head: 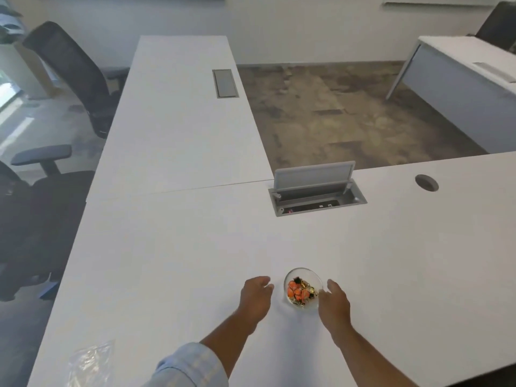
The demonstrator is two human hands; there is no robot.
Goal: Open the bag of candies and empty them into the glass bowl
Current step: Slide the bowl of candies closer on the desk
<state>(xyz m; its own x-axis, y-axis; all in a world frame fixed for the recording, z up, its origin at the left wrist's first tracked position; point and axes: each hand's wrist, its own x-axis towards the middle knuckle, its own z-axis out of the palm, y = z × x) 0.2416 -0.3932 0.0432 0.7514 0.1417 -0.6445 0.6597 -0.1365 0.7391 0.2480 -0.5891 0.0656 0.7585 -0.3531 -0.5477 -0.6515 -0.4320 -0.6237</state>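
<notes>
A wide white worktop (167, 261) fills most of the view, joined at its far left to a second white one running away toward the wall. Set into the near worktop is a grey cable box (317, 196) with its lid tipped up. Black office chairs (75, 76) stand off the left edge. Near the front left corner lies the clear plastic bag (90, 361), flat and crumpled, well apart from the glass bowl (303, 287). The bowl sits toward the front middle and holds orange, gold and dark candies (300, 293). The left hand (255, 298) hovers just beside the bowl, fingers loosely spread, holding nothing. The right hand (333, 304) is likewise spread and empty, at the bowl's right rim; whether it touches is unclear.
</notes>
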